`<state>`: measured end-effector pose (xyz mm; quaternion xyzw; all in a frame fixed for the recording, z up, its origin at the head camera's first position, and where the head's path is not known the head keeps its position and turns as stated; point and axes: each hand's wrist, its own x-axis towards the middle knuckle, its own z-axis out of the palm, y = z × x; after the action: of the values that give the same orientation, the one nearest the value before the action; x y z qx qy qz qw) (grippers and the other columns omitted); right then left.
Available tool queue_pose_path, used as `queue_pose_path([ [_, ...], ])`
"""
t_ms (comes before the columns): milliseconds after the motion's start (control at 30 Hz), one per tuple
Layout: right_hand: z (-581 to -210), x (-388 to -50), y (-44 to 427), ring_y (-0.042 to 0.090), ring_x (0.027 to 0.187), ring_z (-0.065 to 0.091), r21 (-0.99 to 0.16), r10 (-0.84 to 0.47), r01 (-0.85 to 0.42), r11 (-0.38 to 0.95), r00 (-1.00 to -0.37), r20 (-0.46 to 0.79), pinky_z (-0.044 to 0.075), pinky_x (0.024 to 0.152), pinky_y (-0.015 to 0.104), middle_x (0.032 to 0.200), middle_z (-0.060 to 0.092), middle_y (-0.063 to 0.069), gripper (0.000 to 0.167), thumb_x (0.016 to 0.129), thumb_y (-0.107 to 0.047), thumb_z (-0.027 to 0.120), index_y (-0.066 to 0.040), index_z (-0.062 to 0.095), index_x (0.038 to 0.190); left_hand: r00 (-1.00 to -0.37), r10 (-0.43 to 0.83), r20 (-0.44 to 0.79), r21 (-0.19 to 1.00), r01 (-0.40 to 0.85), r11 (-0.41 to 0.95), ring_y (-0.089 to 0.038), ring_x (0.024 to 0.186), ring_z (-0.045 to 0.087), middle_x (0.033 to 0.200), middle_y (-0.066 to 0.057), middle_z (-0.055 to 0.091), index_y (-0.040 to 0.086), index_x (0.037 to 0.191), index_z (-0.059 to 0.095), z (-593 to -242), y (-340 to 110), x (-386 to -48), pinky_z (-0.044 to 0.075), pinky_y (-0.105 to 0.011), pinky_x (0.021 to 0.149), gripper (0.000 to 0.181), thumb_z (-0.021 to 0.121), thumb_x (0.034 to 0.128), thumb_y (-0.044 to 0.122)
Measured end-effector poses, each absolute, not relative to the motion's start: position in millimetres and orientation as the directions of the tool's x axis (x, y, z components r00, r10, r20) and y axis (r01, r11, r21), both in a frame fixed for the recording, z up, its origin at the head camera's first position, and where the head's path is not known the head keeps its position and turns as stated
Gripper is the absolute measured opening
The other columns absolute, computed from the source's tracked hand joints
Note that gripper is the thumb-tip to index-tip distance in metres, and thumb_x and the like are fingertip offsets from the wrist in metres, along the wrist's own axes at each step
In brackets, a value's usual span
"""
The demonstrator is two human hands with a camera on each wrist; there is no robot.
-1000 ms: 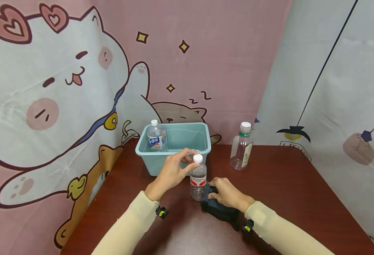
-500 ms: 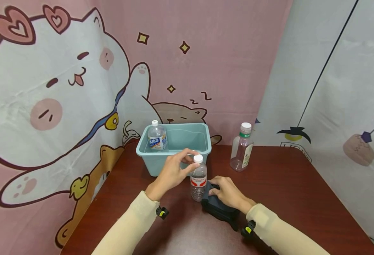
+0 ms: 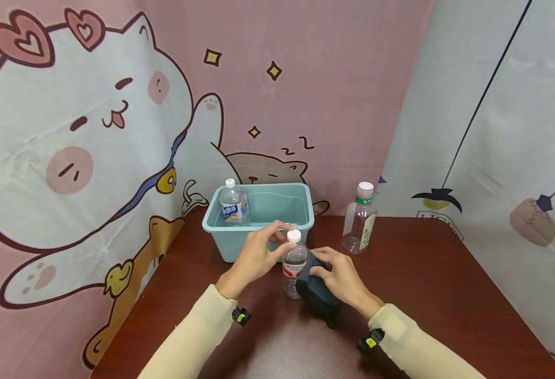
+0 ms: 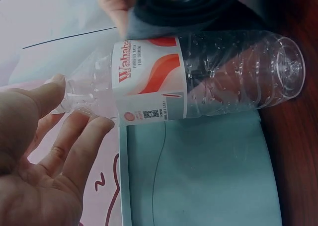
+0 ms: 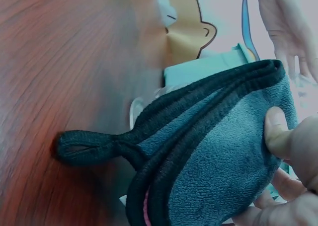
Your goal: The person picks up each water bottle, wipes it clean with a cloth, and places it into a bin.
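My left hand [image 3: 257, 258] pinches a clear plastic bottle [image 4: 223, 72] by its white cap and neck; the bottle stands upright on the table and has a white label with red. In my right hand [image 3: 343, 273] is a folded dark blue-grey cloth [image 5: 218, 151] with black edging and a hanging loop, gripped between thumb and fingers. The cloth lies against the right side of the bottle, covering part of the label in the head view. In the left wrist view the left thumb and fingertips [image 4: 102, 126] sit around the bottle's upper end.
A light teal bin [image 3: 227, 242] stands behind the bottle; inside it leans another clear bottle [image 3: 233, 206] with a blue and white label. To the right stands a larger clear bottle [image 3: 357, 223] with a green neck band. A printed curtain hangs behind the brown table [image 3: 429, 284].
My right hand has raised the cloth from the table and brought it left and up against the bottle's side. The left hand and the bottle hold their place.
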<state>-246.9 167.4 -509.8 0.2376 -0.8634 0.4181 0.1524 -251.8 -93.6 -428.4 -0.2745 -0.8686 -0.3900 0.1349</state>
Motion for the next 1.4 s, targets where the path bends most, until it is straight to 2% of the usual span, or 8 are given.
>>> queue_pose_path([
  [300,-496,-242,162,0.037,0.129,0.081,-0.697,-0.216,-0.547,0.463,-0.833,0.509,0.067,0.108,0.057,0.142,0.081,0.014,0.057,0.096,-0.002,0.094,-0.003,0.077,0.150,-0.796,0.375,0.475,0.591,0.604,0.534,-0.030,0.110,0.086,0.112,-0.009,0.086,0.017,0.138,0.075,-428,-92,-250,0.071,-0.055,0.096,0.036,0.089,0.1060,0.022],
  [533,-479,-240,155,0.030,0.133,0.078,-0.711,-0.219,-0.587,0.388,-0.808,0.547,0.064,0.103,0.017,0.148,0.077,0.008,0.059,0.100,-0.013,0.093,-0.009,0.075,0.155,-0.778,0.384,0.498,0.588,0.628,0.510,-0.030,0.110,0.086,0.112,-0.010,0.086,0.015,0.139,0.075,-428,-91,-250,0.071,-0.057,0.095,0.035,0.088,0.1069,0.021],
  [667,-475,-239,150,0.029,0.134,0.076,-0.726,-0.220,-0.574,0.379,-0.818,0.532,0.060,0.103,0.011,0.150,0.076,0.006,0.060,0.101,-0.018,0.094,-0.011,0.074,0.158,-0.780,0.381,0.497,0.591,0.626,0.509,-0.029,0.110,0.086,0.112,-0.009,0.086,0.016,0.139,0.075,-429,-92,-249,0.072,-0.057,0.094,0.034,0.087,0.1074,0.020],
  [800,-478,-237,149,0.031,0.136,0.074,-0.727,-0.214,-0.554,0.406,-0.831,0.513,0.063,0.105,0.019,0.154,0.073,0.009,0.064,0.101,-0.020,0.094,-0.012,0.071,0.161,-0.786,0.385,0.484,0.595,0.618,0.513,-0.029,0.111,0.086,0.113,-0.009,0.085,0.016,0.139,0.075,-429,-93,-249,0.072,-0.054,0.095,0.035,0.087,0.1074,0.021],
  [900,-483,-236,149,0.035,0.142,0.071,-0.725,-0.233,-0.533,0.435,-0.845,0.482,0.067,0.114,0.043,0.160,0.068,0.011,0.071,0.101,-0.024,0.094,-0.015,0.066,0.166,-0.787,0.386,0.480,0.601,0.616,0.509,-0.030,0.112,0.086,0.114,-0.010,0.085,0.015,0.139,0.075,-429,-94,-250,0.072,-0.055,0.095,0.034,0.087,0.1076,0.021],
  [1033,-488,-236,149,0.042,0.151,0.066,-0.719,-0.270,-0.519,0.462,-0.855,0.444,0.060,0.119,0.069,0.167,0.063,0.015,0.081,0.102,-0.027,0.093,-0.018,0.057,0.173,-0.792,0.383,0.476,0.608,0.611,0.507,-0.032,0.113,0.086,0.114,-0.011,0.085,0.015,0.139,0.074,-428,-95,-251,0.071,-0.058,0.097,0.034,0.087,0.1077,0.021],
  [1200,-490,-235,148,0.039,0.147,0.070,-0.710,-0.287,-0.529,0.465,-0.849,0.444,0.064,0.115,0.063,0.166,0.064,0.015,0.089,0.101,-0.025,0.093,-0.020,0.050,0.178,-0.801,0.383,0.461,0.616,0.599,0.511,-0.032,0.115,0.086,0.116,-0.011,0.085,0.016,0.142,0.074,-426,-95,-251,0.070,-0.061,0.099,0.036,0.087,0.1083,0.021],
  [1400,-493,-237,150,0.029,0.136,0.077,-0.719,-0.216,-0.528,0.452,-0.847,0.486,0.068,0.111,0.043,0.153,0.073,0.009,0.088,0.092,-0.017,0.100,-0.018,0.060,0.171,-0.811,0.386,0.440,0.621,0.586,0.521,-0.033,0.118,0.086,0.119,-0.011,0.086,0.017,0.145,0.073,-423,-95,-249,0.071,-0.058,0.101,0.038,0.086,0.1088,0.019],
])
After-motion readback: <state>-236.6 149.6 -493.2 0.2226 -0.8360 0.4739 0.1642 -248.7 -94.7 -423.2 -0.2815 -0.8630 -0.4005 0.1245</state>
